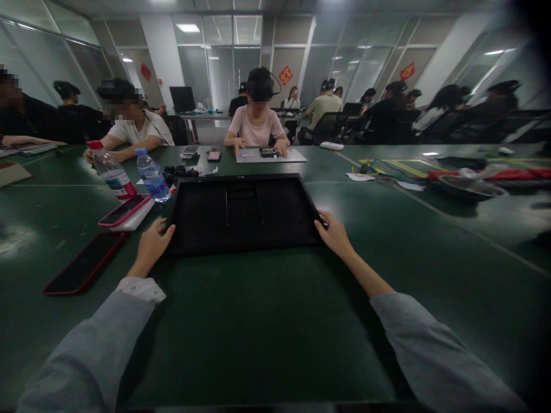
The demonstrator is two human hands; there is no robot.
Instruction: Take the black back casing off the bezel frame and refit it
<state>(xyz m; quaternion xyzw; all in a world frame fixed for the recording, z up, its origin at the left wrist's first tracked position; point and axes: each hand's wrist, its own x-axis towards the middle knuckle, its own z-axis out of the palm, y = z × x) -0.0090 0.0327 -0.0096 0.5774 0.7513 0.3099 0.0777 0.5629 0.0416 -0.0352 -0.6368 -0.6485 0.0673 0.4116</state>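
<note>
Head view: wide green table (267,321) in a glass-walled office, other people seated along the far side and at further desks.

Nearest, flat on the green surface: large black tray (243,213), shallow, raised rim all round, two thin rods or grooves lying inside toward the far half. Held at both near corners, hence square to the body and centred between the arms.

Left hand (151,245) at the near-left corner, fingers curled over the rim, thumb on top; closed on the edge, though exact finger wrap under the rim hidden. Right hand (334,234) at the near-right corner, fingertips over the rim, likewise clasping it. Grey sleeves pushed back from both wrists, keeping cuffs off the tray.

Just outside the left grip: pink-cased phone (124,210) resting on a white block, tilted; further out and nearer the body, a red-edged phone (84,263) face up, well clear of the tray. Beyond the left grip, two water bottles (151,175) upright, close together, out of the hands' way.

Beyond the right grip, well apart: cables and a round dish (467,186). Directly past the tray, person in a pink shirt (256,125) with hands on a sheet.
</note>
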